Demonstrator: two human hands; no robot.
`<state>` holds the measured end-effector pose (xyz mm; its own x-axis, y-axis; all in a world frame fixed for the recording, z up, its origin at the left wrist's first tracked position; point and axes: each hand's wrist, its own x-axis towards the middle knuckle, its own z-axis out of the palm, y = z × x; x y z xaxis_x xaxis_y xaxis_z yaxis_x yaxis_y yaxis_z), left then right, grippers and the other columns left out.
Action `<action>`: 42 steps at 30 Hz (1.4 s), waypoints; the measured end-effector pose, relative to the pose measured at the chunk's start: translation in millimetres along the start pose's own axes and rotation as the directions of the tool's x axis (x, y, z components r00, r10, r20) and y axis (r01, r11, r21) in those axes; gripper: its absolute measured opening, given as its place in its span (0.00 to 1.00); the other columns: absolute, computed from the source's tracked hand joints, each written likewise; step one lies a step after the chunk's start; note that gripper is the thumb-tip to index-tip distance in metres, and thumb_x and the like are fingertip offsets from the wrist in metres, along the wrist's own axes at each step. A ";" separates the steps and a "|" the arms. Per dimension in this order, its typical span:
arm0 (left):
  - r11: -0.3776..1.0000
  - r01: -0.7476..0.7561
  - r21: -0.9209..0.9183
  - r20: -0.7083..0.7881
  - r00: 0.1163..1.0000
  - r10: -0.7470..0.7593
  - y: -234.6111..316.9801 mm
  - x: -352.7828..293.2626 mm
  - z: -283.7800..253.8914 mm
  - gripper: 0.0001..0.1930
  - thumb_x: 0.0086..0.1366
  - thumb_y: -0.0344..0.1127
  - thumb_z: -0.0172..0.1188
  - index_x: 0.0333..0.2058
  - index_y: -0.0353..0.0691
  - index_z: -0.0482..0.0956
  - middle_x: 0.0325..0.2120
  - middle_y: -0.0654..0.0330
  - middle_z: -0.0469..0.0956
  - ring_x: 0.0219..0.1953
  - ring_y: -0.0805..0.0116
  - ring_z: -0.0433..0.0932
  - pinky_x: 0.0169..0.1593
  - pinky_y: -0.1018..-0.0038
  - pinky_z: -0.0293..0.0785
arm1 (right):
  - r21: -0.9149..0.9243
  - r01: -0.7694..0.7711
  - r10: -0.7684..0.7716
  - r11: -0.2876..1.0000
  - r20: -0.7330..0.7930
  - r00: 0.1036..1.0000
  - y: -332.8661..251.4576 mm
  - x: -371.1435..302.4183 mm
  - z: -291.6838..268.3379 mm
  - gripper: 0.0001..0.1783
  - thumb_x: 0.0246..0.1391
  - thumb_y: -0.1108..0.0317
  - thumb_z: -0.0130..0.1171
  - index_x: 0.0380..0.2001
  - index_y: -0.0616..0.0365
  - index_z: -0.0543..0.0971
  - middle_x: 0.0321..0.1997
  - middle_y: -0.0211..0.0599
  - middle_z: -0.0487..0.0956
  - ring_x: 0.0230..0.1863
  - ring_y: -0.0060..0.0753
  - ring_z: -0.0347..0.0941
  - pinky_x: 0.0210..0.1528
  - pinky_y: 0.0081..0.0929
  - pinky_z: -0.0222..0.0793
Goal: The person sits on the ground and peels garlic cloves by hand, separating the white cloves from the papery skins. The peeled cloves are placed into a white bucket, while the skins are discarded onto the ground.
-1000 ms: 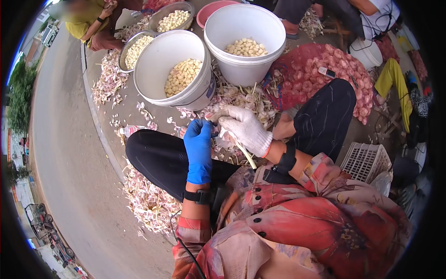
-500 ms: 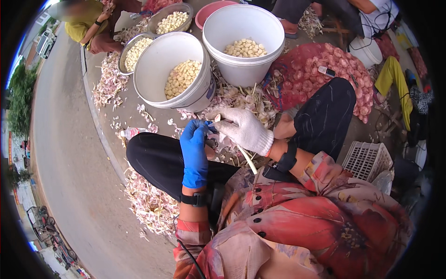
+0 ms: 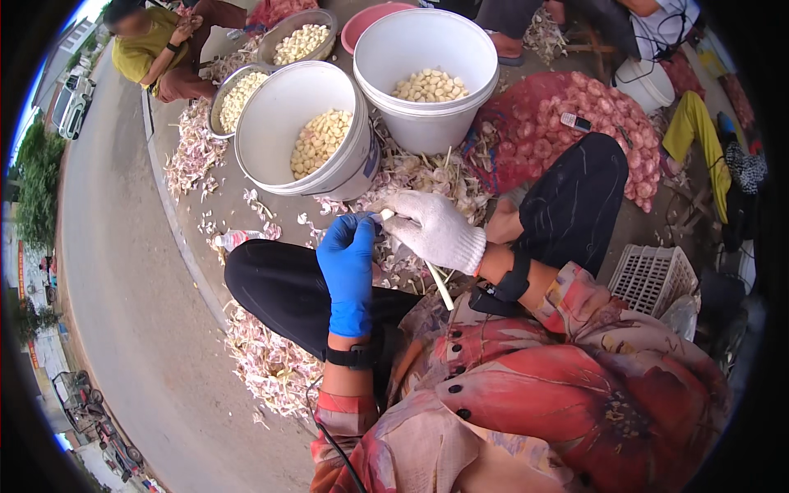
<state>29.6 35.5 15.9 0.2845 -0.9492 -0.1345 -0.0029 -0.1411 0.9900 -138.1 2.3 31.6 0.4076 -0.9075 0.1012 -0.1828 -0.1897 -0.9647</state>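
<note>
My left hand (image 3: 345, 256), in a blue glove, is closed in a pinch, its thumb and forefinger meeting a pale garlic clove (image 3: 386, 214). From the other side my right hand (image 3: 429, 230), in a white knit glove, grips the same clove with its fingertips. A long pale garlic stalk (image 3: 440, 286) sticks out below the right palm; whether that hand holds it is hidden. Just beyond my hands stand two white buckets, the left bucket (image 3: 261, 123) tilted toward me and the right bucket (image 3: 382, 49) upright, each with peeled cloves inside.
Papery garlic skins (image 3: 267, 361) lie in heaps around my legs. A red mesh sack of garlic bulbs (image 3: 596, 111) lies at the right with a phone (image 3: 575, 122) on it. Metal bowls (image 3: 267, 53) of cloves, a pink basin (image 3: 355, 31), a white crate (image 3: 649, 279) and a seated co-worker (image 3: 148, 45) surround me.
My left thumb and fingers have shifted up against the clove, which shows more plainly between the fingertips. My right hand stays nearly in place. The co-worker's hands have come down together.
</note>
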 end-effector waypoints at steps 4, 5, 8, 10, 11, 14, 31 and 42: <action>0.991 0.033 -0.127 -0.011 0.999 -0.035 -4.2 1.7 -11.0 0.06 0.64 0.26 0.62 0.39 0.32 0.81 0.32 0.63 0.81 0.33 0.79 0.75 0.39 0.81 0.72 | 0.409 -0.228 0.204 0.883 0.102 0.974 -3.6 -1.5 -5.4 0.14 0.65 0.70 0.49 0.50 0.59 0.79 0.26 0.24 0.76 0.25 0.11 0.71 0.26 0.13 0.66; 0.990 0.012 -0.139 0.035 0.999 -0.007 5.2 -5.0 -0.3 0.08 0.64 0.27 0.63 0.42 0.32 0.80 0.34 0.63 0.81 0.34 0.80 0.75 0.40 0.81 0.72 | 0.396 -0.241 0.213 0.886 0.113 0.970 1.9 -2.2 -3.4 0.15 0.65 0.70 0.50 0.51 0.60 0.79 0.27 0.27 0.78 0.24 0.14 0.72 0.26 0.17 0.67; 0.996 -0.004 -0.091 0.125 0.992 0.015 9.7 -8.2 7.6 0.13 0.65 0.27 0.64 0.48 0.32 0.78 0.40 0.64 0.80 0.38 0.80 0.75 0.44 0.81 0.73 | 0.173 -0.055 0.059 0.983 -0.016 0.998 6.1 -1.2 2.1 0.15 0.65 0.69 0.51 0.51 0.62 0.79 0.28 0.29 0.79 0.24 0.15 0.71 0.26 0.19 0.68; 0.994 0.032 -0.100 0.139 0.990 -0.018 6.3 -9.1 4.9 0.13 0.65 0.27 0.63 0.48 0.32 0.78 0.39 0.65 0.80 0.39 0.81 0.75 0.45 0.82 0.72 | -0.013 0.090 -0.091 0.996 -0.081 0.993 13.3 1.0 6.4 0.16 0.65 0.66 0.53 0.50 0.63 0.79 0.30 0.35 0.81 0.28 0.20 0.74 0.30 0.23 0.71; 0.996 -0.001 -0.092 0.127 0.992 0.013 4.1 -9.2 5.9 0.11 0.64 0.27 0.64 0.45 0.33 0.80 0.37 0.65 0.81 0.37 0.81 0.76 0.44 0.82 0.73 | -0.030 0.076 -0.078 0.997 -0.083 0.993 11.3 -0.2 6.1 0.16 0.65 0.65 0.53 0.49 0.64 0.79 0.32 0.39 0.81 0.31 0.24 0.77 0.34 0.25 0.72; 0.971 -0.160 0.178 0.132 0.982 0.138 9.0 -12.1 2.4 0.09 0.63 0.27 0.65 0.42 0.33 0.81 0.33 0.66 0.81 0.34 0.81 0.77 0.41 0.82 0.73 | 0.093 -0.076 0.077 0.993 -0.007 0.997 3.1 -1.3 1.7 0.16 0.65 0.64 0.54 0.47 0.65 0.80 0.32 0.41 0.81 0.32 0.27 0.78 0.36 0.27 0.73; 0.988 0.052 -0.144 0.193 0.981 -0.023 -3.2 1.3 -11.2 0.05 0.62 0.27 0.57 0.35 0.32 0.78 0.27 0.65 0.78 0.29 0.79 0.73 0.36 0.81 0.70 | 0.400 -0.335 0.275 0.853 0.202 0.940 13.8 12.1 4.3 0.18 0.67 0.66 0.53 0.55 0.65 0.76 0.22 0.24 0.75 0.20 0.14 0.70 0.22 0.16 0.63; 0.959 -0.048 -0.279 -0.284 0.958 -0.034 -4.1 21.9 -28.3 0.14 0.72 0.36 0.55 0.47 0.30 0.77 0.43 0.56 0.80 0.41 0.74 0.76 0.48 0.77 0.72 | -0.230 0.537 -0.512 0.811 0.162 0.843 10.8 121.4 2.5 0.22 0.58 0.72 0.54 0.55 0.69 0.73 0.46 0.48 0.79 0.43 0.39 0.77 0.46 0.31 0.74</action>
<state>63.1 23.2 10.1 0.5450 -0.8248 -0.1507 0.2514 -0.0107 0.9678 -88.4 -109.0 32.8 0.5822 -0.6077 0.5402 -0.1356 -0.7276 -0.6724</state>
